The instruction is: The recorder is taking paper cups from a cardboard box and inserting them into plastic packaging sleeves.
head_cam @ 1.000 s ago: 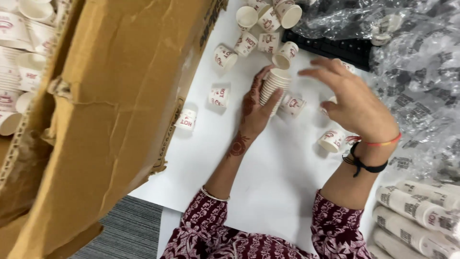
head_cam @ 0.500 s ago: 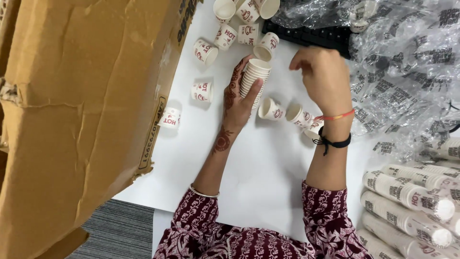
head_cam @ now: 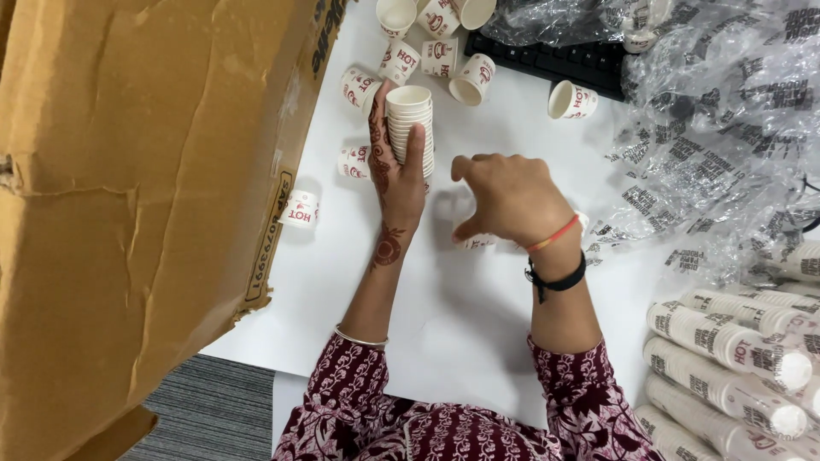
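My left hand (head_cam: 395, 175) grips a nested stack of small white paper cups (head_cam: 412, 124) with red print, held upright on the white table (head_cam: 444, 307). My right hand (head_cam: 508, 198) is curled over a loose cup (head_cam: 478, 243) lying on the table just right of the stack; most of that cup is hidden under the fingers. More loose cups lie around: one (head_cam: 354, 162) beside my left hand, one (head_cam: 301, 208) nearer the box, one (head_cam: 571, 99) by the keyboard, and several at the table's far edge (head_cam: 436, 38).
A large brown cardboard box (head_cam: 137, 196) fills the left side. A black keyboard (head_cam: 559, 61) lies at the back. Crumpled clear plastic wrap (head_cam: 717, 128) covers the right. Wrapped sleeves of stacked cups (head_cam: 735, 350) lie at the lower right. Grey carpet (head_cam: 213, 410) shows below.
My right hand has come down from the far cups to a cup lying right of the stack. My left hand still holds the stack in about the same place.
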